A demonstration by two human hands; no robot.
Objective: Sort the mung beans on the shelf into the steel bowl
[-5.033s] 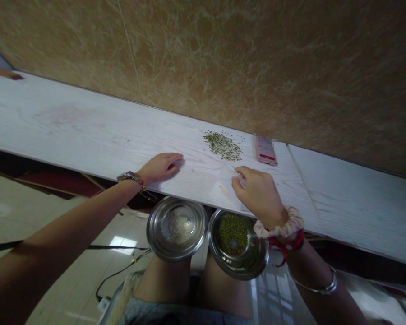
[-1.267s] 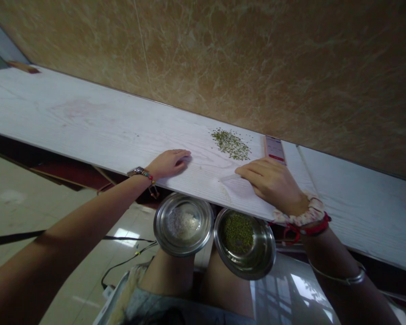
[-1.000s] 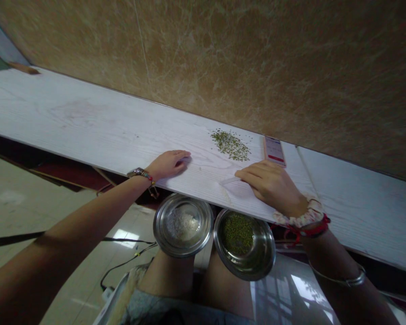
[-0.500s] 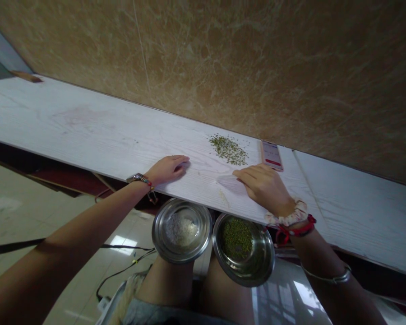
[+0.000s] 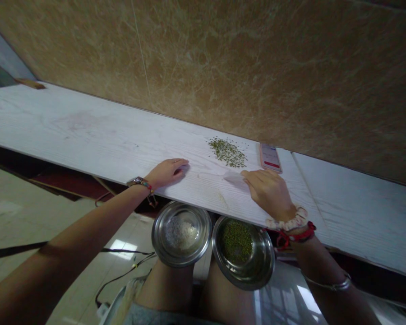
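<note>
On the white wood-grain board (image 5: 98, 135), my left hand (image 5: 167, 173) rests with its fingers stretched out and holding nothing. Opposite it, my right hand (image 5: 267, 189) has its fingers pinched together. A thin pale piece (image 5: 235, 178) appears at those fingertips, too blurred to name. Just beyond lies a scattered patch of small green beans (image 5: 227, 152). Below the board's near edge, two metal bowls stand on my lap. The left bowl (image 5: 157, 243) holds whitish grains (image 5: 181, 232); the right bowl (image 5: 262, 266) holds green beans (image 5: 237, 241).
A phone (image 5: 269, 157) with a lit screen lies behind my right hand, near the brown marbled wall (image 5: 203, 58). A small wooden piece (image 5: 30, 83) sits at the board's far left end. A black cable (image 5: 122, 274) runs across the tiled floor.
My right hand has shifted slightly to the right and nearer to me, and more of the pale piece shows at its fingertips. My left hand stays in place on the board.
</note>
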